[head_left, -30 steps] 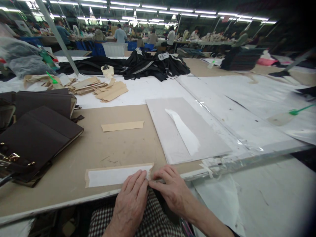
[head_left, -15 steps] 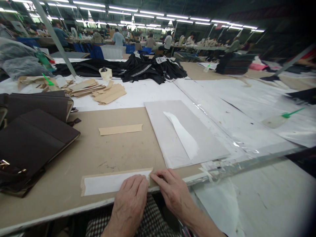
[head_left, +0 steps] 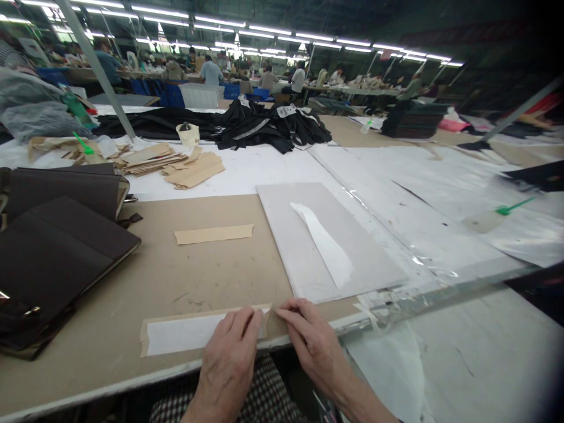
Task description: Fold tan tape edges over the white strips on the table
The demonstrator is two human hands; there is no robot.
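Left hand [head_left: 230, 359] palm down over right end of white-faced strip [head_left: 183, 336], fingers bent and close together, fingertips on it near its right edge. Pressing or pinching, cannot tell. Right hand [head_left: 312, 336] just beside that same end, thumb and index tips drawn together; cannot tell if anything is between them. Strip lies flat on tan board [head_left: 220, 270], near the front edge, running left from the hands; tan border shows around the white.

Second strip [head_left: 214, 234], plain tan, lies farther back on the board, apart from both hands. Right of it, grey sheet [head_left: 286, 235] with curved white piece [head_left: 324, 244] on top.

Left side: dark brown cases [head_left: 66, 241] overlapping, gold-coloured fittings on the near one. Behind the board: tan pieces [head_left: 194, 168], some stacked, some fanned, on white cover [head_left: 247, 167]. Small pale cup [head_left: 188, 136] in front of black cloth heap [head_left: 268, 129]. Far right, bottle [head_left: 484, 221] with green nozzle, on its side. Checked cloth [head_left: 273, 390] below table edge. People at benches in background, small.
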